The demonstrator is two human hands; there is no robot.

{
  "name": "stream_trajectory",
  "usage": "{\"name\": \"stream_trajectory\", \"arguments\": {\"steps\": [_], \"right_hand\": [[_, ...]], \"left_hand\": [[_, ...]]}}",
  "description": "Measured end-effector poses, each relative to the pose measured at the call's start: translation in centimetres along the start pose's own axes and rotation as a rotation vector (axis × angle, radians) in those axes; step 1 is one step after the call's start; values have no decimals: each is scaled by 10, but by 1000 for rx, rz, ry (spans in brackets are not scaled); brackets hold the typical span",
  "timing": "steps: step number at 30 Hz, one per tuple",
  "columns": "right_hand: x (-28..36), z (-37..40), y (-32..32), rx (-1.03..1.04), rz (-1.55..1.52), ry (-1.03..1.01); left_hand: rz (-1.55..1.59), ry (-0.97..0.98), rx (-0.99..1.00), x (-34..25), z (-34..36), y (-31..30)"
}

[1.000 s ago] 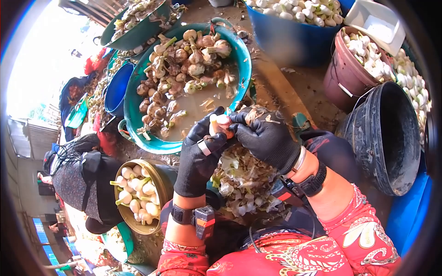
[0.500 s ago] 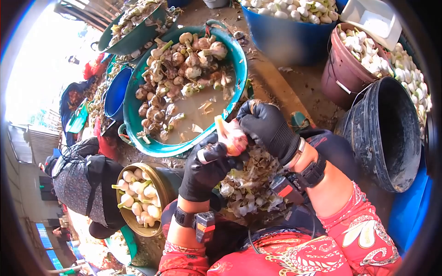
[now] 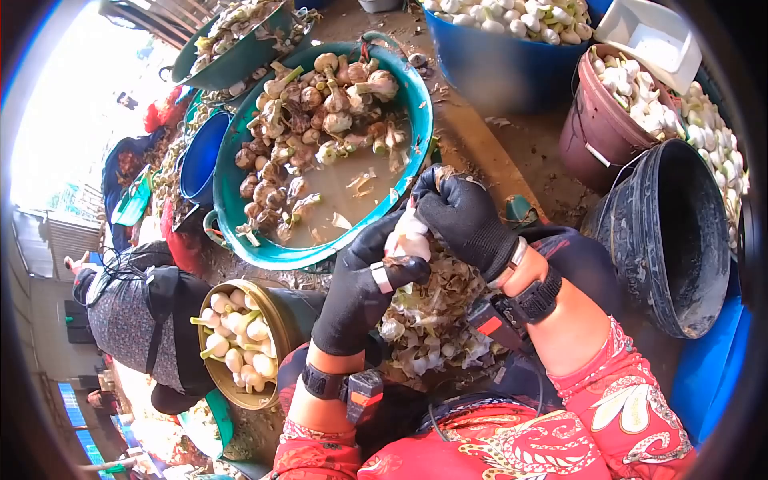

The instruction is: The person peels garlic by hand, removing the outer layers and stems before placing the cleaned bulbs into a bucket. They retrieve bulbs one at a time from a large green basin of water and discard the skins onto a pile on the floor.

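My left hand [image 3: 370, 276], in a black glove with a white band round one finger, is closed around a garlic bulb [image 3: 410, 238]. The bulb now shows mostly white with a little pink. Against its upper right side, my gloved right hand [image 3: 464, 210] is curled in a pinch, with brown papery garlic skin [image 3: 450, 174] at its fingers. The fingertips are partly hidden. Below both hands lies a heap of peeled garlic skins [image 3: 440, 320]. Just beyond them stands a teal tub [image 3: 254, 258] holding unpeeled garlic and murky water.
To the left, a tan bucket [image 3: 276, 352] holds peeled bulbs. A black bucket [image 3: 640, 240] leans at right, beside a maroon bucket [image 3: 588, 144] of white garlic. A large blue tub [image 3: 496, 76] of garlic stands behind. Another person [image 3: 144, 312] bends over at far left.
The garlic bulb has turned in my left hand; its stem no longer points up-left and whiter surface shows. My left fingers have shifted around it, while my right hand stays close by.
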State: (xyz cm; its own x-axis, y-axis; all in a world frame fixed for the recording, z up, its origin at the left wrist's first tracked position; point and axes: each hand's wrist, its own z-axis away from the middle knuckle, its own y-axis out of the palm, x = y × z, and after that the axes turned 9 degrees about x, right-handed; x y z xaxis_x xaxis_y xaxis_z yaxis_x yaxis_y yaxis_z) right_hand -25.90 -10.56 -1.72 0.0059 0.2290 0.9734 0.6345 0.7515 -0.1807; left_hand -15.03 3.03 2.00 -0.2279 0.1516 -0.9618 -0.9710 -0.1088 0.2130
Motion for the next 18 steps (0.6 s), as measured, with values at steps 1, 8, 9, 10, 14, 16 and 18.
{"name": "stream_trajectory", "arguments": {"steps": [1,8,9,10,14,16,18], "right_hand": [[-1,-1,1,0,-46,19],[20,3,-11,252,-701,157],[27,4,-13,375,-794,153],[26,6,-11,422,-830,158],[13,6,-4,355,-593,169],[17,6,-6,310,-564,143],[14,5,-7,255,-603,123]], "left_hand": [[1,0,0,-2,0,1],[32,-32,-52,-13,2,-12],[34,-30,-56,-13,2,-14],[5,-35,-49,-15,2,-14],[-128,31,-113,-9,-1,-5],[-120,71,-200,-9,-3,0],[-85,24,-185,-11,-2,-5]]}}
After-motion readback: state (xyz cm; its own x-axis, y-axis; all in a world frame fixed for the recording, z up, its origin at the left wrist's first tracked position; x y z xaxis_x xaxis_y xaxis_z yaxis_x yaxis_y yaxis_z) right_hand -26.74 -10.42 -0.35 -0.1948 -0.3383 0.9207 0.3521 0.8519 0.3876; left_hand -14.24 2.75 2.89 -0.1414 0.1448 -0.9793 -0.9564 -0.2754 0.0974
